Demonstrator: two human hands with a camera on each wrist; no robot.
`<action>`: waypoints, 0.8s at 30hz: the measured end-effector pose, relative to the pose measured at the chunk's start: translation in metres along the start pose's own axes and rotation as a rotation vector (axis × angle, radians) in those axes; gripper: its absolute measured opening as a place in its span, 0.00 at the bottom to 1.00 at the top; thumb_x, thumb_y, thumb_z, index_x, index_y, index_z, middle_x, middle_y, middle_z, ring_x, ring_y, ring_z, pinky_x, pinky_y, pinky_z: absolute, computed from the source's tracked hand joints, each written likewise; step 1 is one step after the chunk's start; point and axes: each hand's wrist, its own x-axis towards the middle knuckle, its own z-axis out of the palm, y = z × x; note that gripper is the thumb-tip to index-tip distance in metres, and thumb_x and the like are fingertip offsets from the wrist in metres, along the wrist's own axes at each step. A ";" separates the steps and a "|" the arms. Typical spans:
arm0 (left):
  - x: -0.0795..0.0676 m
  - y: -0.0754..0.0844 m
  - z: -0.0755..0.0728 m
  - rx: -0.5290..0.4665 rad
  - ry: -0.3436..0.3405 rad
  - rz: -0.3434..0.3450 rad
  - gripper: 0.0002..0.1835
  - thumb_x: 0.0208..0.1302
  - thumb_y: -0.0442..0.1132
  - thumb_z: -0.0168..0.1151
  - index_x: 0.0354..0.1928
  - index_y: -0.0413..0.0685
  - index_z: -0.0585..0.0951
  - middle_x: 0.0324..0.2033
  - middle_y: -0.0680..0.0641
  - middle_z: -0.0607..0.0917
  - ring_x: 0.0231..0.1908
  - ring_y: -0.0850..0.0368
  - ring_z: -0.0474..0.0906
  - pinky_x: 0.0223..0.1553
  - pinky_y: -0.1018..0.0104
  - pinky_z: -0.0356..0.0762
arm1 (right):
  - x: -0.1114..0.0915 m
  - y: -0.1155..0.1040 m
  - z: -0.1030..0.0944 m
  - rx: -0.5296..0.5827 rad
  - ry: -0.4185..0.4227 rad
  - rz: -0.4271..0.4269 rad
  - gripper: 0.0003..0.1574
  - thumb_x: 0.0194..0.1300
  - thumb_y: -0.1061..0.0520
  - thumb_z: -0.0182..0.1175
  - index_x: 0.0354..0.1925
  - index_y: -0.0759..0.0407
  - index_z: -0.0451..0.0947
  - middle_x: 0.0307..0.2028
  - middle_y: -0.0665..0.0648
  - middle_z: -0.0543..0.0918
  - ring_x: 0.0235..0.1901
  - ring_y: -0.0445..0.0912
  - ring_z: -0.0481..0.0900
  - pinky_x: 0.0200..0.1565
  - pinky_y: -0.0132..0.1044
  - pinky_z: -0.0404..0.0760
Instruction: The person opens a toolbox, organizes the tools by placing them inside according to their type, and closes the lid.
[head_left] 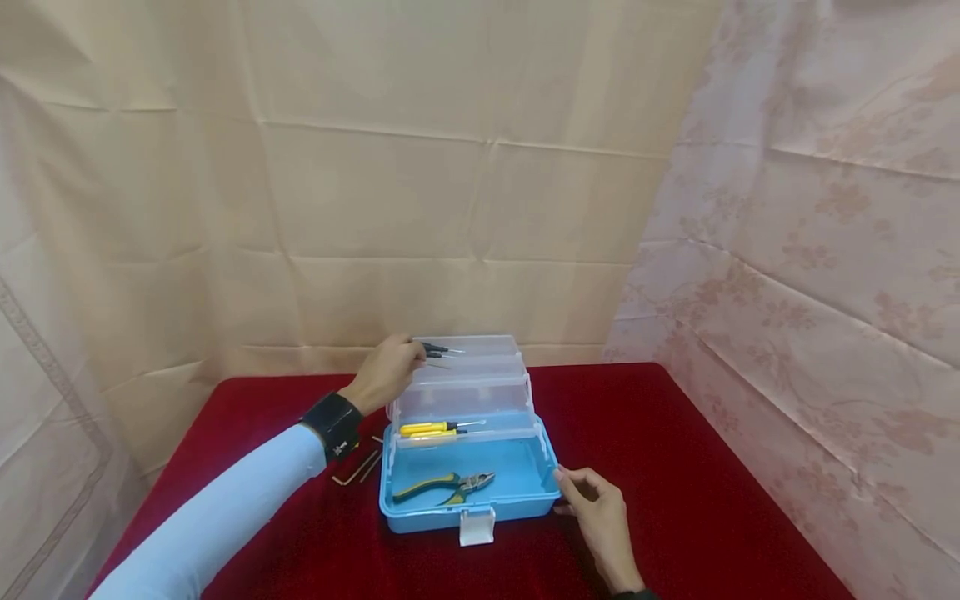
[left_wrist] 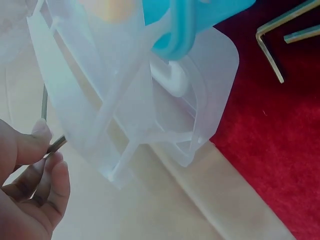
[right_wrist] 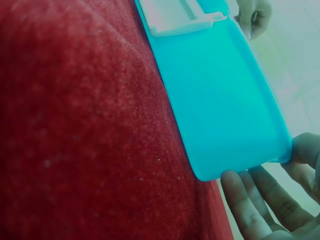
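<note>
My left hand [head_left: 388, 371] is over the left end of the raised upper tray [head_left: 480, 346] of a blue toolbox [head_left: 427, 523]. Between thumb and fingers it pinches a metal hex key [left_wrist: 58, 144], partly hidden by the hand. Dark-handled screwdrivers [head_left: 435, 355] lie in that top tray, close to the fingertips. My right hand [head_left: 600, 512] grips the box's front right corner, thumb at the rim and fingers against the outer wall. Yellow-handled screwdrivers [head_left: 427, 429] lie in the lower tray. Pliers [head_left: 472, 482] with green and yellow handles rest in the box's bottom.
Loose hex keys [head_left: 348, 481] lie on the red tablecloth [head_left: 615, 417] left of the box. A white latch [head_left: 477, 527] hangs down at the box's front. Behind the table hangs a beige curtain [head_left: 450, 200], with a floral one [head_left: 817, 233] to the right.
</note>
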 end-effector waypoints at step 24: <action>-0.019 -0.018 -0.005 -0.049 0.037 -0.037 0.10 0.62 0.34 0.66 0.44 0.42 0.85 0.38 0.48 0.80 0.39 0.54 0.74 0.43 0.63 0.77 | 0.003 0.000 0.009 0.004 -0.029 0.003 0.18 0.61 0.49 0.68 0.42 0.62 0.83 0.43 0.61 0.84 0.36 0.51 0.84 0.34 0.41 0.82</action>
